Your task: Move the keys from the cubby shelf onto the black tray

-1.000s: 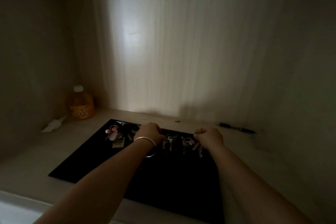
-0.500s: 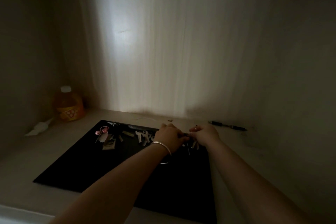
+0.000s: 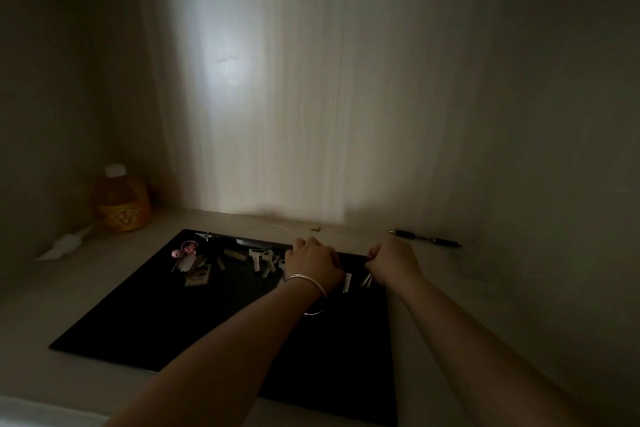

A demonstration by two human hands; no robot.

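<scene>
Looking from the head view: only this one view is given; the scene is dim.
Left hand (image 3: pixel 313 262): curled into a loose fist over the far part of the black tray (image 3: pixel 194 329); what is pinched under it cannot be told.
Right hand (image 3: pixel 393 262): also curled, just beside the left hand near the tray's far right corner; whether a key is clamped cannot be told.
Hanging keys (image 3: pixel 355 281): two pale blades are seen between and below the hands, their long axes roughly upright, tips toward the tray.
Laid keys (image 3: pixel 263 258): a small bunch is spread on the tray just left of the left hand.
Keyring cluster (image 3: pixel 188 262): set farther left on the tray, with a pink charm.
Deciding relation: the hanging keys are judged to be directly over the tray already, equally near both hands, so only lowering and release are judged to be needed.
Shelf items: an orange bottle (image 3: pixel 121 199) and a pen (image 3: pixel 427 238) are left on the cubby shelf (image 3: pixel 41 295), off the tray.
</scene>
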